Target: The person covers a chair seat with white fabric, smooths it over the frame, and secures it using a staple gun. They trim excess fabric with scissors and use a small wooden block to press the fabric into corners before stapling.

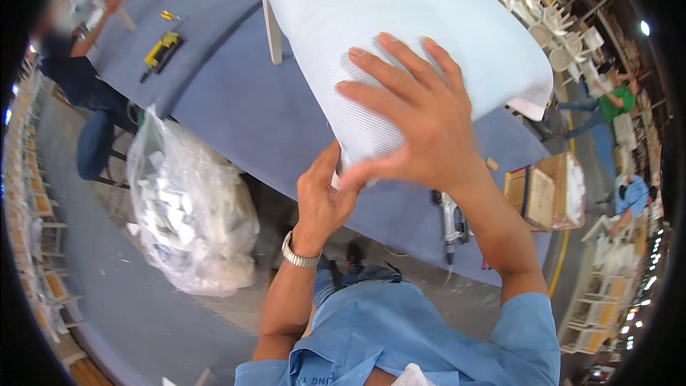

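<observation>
A large padded chair seat (386,0), covered in pale blue finely ribbed fabric, rests on the table in front of me. One white leg (273,32) shows at its left side. My right hand (421,114) lies over the near part of the cover, fingers spread, its thumb reaching toward the near corner. At that corner my left hand (321,193) pinches the fabric's edge, with the fingertips partly hidden under it. A metal-banded watch (299,251) is on my left wrist.
The table has a blue-grey cover (221,93). A yellow-black tool (161,53) lies left; a silver air tool (451,225) lies right, near an open cardboard box (557,189). A clear bag of scraps (189,214) stands at the near left. Other people (86,86) work around.
</observation>
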`<action>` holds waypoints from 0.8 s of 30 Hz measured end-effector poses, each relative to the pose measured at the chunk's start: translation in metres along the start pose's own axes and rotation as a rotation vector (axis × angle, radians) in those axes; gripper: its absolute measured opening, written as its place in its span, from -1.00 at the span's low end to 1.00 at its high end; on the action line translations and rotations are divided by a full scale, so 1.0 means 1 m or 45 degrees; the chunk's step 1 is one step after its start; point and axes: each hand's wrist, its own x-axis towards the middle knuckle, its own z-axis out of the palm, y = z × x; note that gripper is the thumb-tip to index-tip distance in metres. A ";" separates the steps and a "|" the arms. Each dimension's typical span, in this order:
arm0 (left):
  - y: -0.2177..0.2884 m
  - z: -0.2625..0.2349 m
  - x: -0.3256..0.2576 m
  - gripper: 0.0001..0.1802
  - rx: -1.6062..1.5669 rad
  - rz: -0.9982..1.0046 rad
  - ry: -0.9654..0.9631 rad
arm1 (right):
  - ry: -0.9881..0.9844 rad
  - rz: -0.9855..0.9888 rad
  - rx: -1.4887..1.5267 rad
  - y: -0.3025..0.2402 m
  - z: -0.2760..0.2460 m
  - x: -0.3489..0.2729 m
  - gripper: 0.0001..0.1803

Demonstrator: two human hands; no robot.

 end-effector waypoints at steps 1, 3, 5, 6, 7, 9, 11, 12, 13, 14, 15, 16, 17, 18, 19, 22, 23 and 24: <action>0.004 -0.001 0.001 -0.40 -0.059 -0.065 -0.025 | 0.039 0.058 0.108 0.004 -0.004 -0.003 -0.20; 0.011 -0.001 0.002 -0.45 -0.164 -0.197 -0.057 | 0.412 0.165 0.653 0.015 -0.013 -0.018 -0.40; 0.009 0.002 0.000 -0.45 -0.149 -0.139 -0.027 | 0.752 0.272 0.750 0.029 -0.013 -0.062 -0.53; 0.010 0.002 -0.003 -0.45 -0.153 -0.150 -0.011 | 0.837 0.332 0.656 0.040 -0.009 -0.102 -0.57; 0.012 0.001 -0.002 -0.44 -0.165 -0.157 0.014 | 0.891 0.554 0.783 0.044 -0.002 -0.144 -0.62; 0.019 0.002 0.001 -0.45 -0.059 -0.276 -0.066 | 0.681 1.188 0.564 0.065 0.032 -0.262 -0.64; 0.024 -0.005 -0.002 -0.45 -0.001 -0.340 -0.109 | 0.287 1.562 0.303 0.065 0.075 -0.371 -0.47; 0.027 -0.005 -0.001 -0.45 -0.017 -0.324 -0.104 | 0.081 1.574 0.034 0.066 0.104 -0.424 -0.38; 0.030 -0.004 -0.001 -0.45 -0.031 -0.308 -0.107 | -0.038 1.580 -0.001 0.054 0.113 -0.443 -0.34; 0.025 0.000 -0.002 -0.44 -0.109 -0.297 -0.114 | -0.148 1.590 -0.045 0.044 0.116 -0.458 -0.30; 0.026 0.000 -0.002 -0.44 -0.114 -0.291 -0.117 | -0.256 1.583 -0.093 0.042 0.118 -0.469 -0.25; 0.027 0.000 -0.002 -0.43 -0.119 -0.287 -0.121 | -0.215 1.374 -0.266 0.043 0.124 -0.476 -0.25; 0.028 -0.004 -0.004 -0.43 -0.120 -0.285 -0.111 | -0.266 1.492 -0.212 0.045 0.128 -0.472 -0.26; 0.028 -0.002 -0.003 -0.42 -0.139 -0.269 -0.106 | -0.313 1.612 -0.179 0.053 0.127 -0.466 -0.27; 0.027 -0.001 -0.003 -0.42 -0.157 -0.252 -0.102 | -0.360 1.733 -0.143 0.060 0.125 -0.460 -0.29; 0.023 -0.001 0.001 -0.41 -0.129 -0.266 -0.130 | -0.310 1.774 0.043 0.084 0.110 -0.453 -0.34; 0.022 -0.003 0.000 -0.40 -0.100 -0.295 -0.141 | -0.278 1.784 0.135 0.089 0.102 -0.444 -0.35; 0.022 -0.003 0.000 -0.40 -0.123 -0.257 -0.128 | -0.135 1.816 0.355 0.093 0.096 -0.434 -0.38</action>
